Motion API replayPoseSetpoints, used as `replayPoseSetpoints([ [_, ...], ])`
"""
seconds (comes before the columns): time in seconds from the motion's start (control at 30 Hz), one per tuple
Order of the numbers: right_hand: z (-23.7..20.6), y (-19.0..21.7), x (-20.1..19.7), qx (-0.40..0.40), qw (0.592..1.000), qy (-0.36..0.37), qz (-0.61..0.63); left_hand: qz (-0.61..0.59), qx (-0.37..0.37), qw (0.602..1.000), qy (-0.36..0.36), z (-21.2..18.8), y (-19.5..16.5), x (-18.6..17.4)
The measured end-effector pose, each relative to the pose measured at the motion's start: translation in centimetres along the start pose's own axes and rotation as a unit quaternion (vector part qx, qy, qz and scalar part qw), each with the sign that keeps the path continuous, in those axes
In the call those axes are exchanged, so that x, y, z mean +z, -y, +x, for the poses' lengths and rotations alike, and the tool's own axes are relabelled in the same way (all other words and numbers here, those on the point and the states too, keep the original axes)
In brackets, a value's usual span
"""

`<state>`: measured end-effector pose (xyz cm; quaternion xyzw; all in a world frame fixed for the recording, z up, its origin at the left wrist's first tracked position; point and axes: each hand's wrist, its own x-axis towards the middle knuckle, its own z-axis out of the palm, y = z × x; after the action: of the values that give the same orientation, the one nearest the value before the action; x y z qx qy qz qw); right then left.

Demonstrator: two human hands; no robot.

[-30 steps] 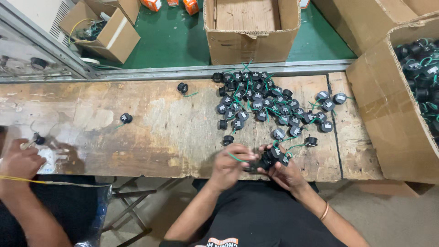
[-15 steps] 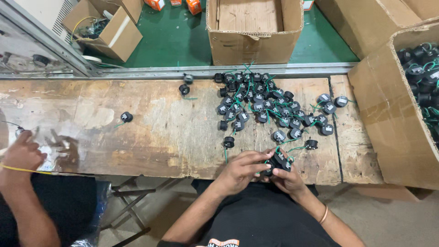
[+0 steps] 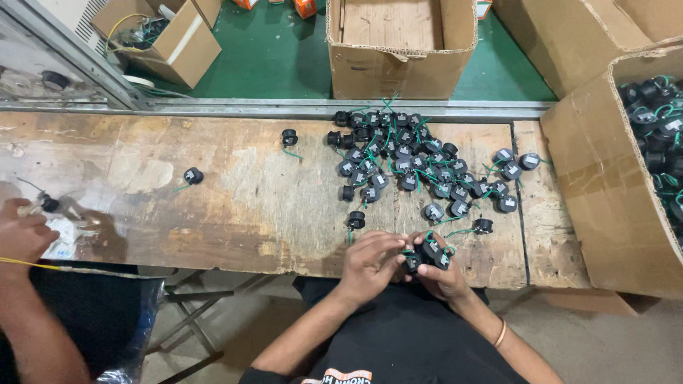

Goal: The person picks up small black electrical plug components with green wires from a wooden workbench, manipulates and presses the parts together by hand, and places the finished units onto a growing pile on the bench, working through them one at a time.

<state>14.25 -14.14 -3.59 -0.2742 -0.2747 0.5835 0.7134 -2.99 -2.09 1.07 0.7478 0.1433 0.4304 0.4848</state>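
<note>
My left hand [image 3: 368, 260] and my right hand [image 3: 442, 274] meet at the near edge of a worn wooden bench [image 3: 235, 206]. Both grip a small bunch of black round parts with green wires [image 3: 427, 254], held just above the bench edge. A pile of the same black parts [image 3: 413, 165] lies spread on the bench right behind my hands. One loose part [image 3: 356, 220] sits just left of the pile's near end.
A big cardboard box [image 3: 605, 192] at the right holds more black parts [image 3: 658, 117]. An open box [image 3: 402, 43] stands on the green floor beyond the bench. Single parts [image 3: 193, 176] lie further left. Another person's hand [image 3: 25, 231] works at the bench's left end.
My hands have stayed at the bench edge, turning the bunch of parts slightly. The other person's hand at the left has shifted a little.
</note>
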Motion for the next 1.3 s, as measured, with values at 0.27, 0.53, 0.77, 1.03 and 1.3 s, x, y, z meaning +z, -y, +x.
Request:
replayPoseSetpoints([
  [0.27, 0.6, 0.1, -0.7, 0.029, 0.989, -0.025, 0.142, 0.098, -0.106, 0.968, -0.207, 1.8, 3.6, -5.6],
  [0.53, 0.8, 0.1, -0.4, 0.014, 0.994, -0.013, 0.107, 0.288, -0.024, 0.957, 0.000, 2.8, 3.5, -6.1],
  [0.77, 0.7, 0.1, -0.5, 0.022, 0.993, 0.002, 0.117, 0.275, -0.003, 0.961, 0.030, 2.7, 3.1, -5.8],
  [1.03, 0.6, 0.0, -0.9, 0.006, 0.987, 0.004, 0.164, 0.140, -0.062, 0.987, -0.048, 2.6, 6.2, -5.9],
  [1.3, 0.5, -0.2, -1.3, 0.009, 0.985, 0.005, 0.170, 0.285, -0.009, 0.956, 0.071, 2.3, 3.6, -8.3],
])
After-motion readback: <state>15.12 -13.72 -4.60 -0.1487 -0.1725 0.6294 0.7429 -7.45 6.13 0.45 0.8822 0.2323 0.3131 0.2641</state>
